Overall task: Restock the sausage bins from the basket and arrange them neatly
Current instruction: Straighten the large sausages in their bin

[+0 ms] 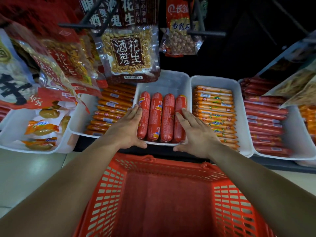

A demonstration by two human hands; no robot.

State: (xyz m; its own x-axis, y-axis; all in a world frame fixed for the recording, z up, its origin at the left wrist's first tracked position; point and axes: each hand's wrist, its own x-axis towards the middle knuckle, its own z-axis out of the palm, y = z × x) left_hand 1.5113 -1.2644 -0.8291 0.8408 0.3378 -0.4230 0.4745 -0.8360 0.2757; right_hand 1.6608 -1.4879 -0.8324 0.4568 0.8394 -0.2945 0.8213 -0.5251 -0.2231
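Four thick red sausages (pixel 161 117) side by side in the middle white bin (pixel 164 79), filling its near half; long axes running front to back, one rounded end of each toward the bin's near rim, the other toward its far wall. Left hand (pixel 127 129) wide, fingers straight and together, laid flat against the outer side of the leftmost sausage, thumb spread along the near rim. Right hand (pixel 195 132) likewise wide, straight fingers resting on the rightmost sausage, thumb at the near rim. Red basket (pixel 109 194) directly below both forearms. Left orange sausages (pixel 111 110) and right orange sausages (pixel 215 113) in the adjoining bins, long axes lying crosswise. Peanut bag (pixel 130 53) hanging above.
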